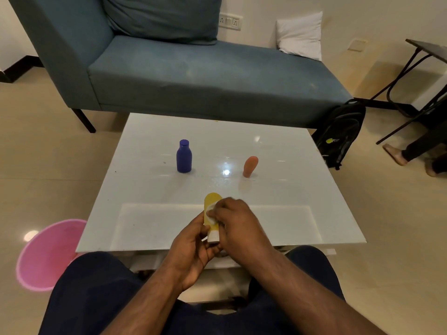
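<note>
Three containers on our white surface (278,221). From the left, past the pink tub (48,255) on the floor, the capped blue bottle (184,157) stands upright, contents hidden. Over the near edge our left hand (193,247) grips the yellow tube (211,200), cap down, while our right hand (239,226) pinches a white wad (211,214) against it. Further right the orange tube (250,166) stands well apart, then a black backpack (341,136) on the floor.

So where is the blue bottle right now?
Head view: the blue bottle stands upright on the white table, left of the orange tube, beyond the yellow tube.
</note>
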A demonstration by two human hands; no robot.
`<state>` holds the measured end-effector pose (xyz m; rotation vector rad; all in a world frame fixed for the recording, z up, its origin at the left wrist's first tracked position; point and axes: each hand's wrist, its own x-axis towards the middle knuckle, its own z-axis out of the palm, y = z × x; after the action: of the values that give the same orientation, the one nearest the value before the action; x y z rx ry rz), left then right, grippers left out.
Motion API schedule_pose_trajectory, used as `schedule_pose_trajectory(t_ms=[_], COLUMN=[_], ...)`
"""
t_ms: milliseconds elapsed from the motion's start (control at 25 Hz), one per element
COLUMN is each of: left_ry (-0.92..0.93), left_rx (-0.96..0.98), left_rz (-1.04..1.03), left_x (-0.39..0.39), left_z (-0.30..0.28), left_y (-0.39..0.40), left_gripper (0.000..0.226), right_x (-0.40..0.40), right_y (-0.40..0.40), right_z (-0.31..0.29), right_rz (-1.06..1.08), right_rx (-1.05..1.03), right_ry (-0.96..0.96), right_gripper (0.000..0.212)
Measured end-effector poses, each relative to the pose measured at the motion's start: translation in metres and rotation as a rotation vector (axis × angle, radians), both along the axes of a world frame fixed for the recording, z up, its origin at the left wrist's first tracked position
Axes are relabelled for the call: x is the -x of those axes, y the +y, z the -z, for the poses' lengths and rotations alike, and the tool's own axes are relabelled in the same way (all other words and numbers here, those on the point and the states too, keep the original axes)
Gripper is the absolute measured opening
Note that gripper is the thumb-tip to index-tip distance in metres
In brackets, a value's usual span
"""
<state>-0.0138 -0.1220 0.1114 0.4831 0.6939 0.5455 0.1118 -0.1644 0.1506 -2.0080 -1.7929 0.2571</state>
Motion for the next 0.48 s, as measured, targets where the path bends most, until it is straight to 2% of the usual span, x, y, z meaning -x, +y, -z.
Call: schedule_pose_trajectory(t_ms=[80,200,360,480], left_ry=[0.005,0.002,0.006,0.007], left_rx=[0.003,0.013,-0.019,-0.019], left_rz=[-0.008,-0.014,-0.022,-0.019], left_x=[0.000,-0.001,0.000,-0.001], left_z=[0.000,0.002,0.003,0.004], left_y=[0.000,0.001,0.002,0.003], left_gripper=[0.034,0.038,0.039,0.041], right_x=[-0.004,-0.011,0.002,-0.008], right_y=[-0.002,0.007,-0.007,0.003], right_z=[0.001,0.002,0.006,0.006], right_rz=[-0.016,0.094,-0.029,0.073], right_rx=[0.008,-0.002,-0.019,-0.045], right_ry=[-0.004,0.046,0.003,0.030], right_gripper=[0.035,0.032,0.032,0.032])
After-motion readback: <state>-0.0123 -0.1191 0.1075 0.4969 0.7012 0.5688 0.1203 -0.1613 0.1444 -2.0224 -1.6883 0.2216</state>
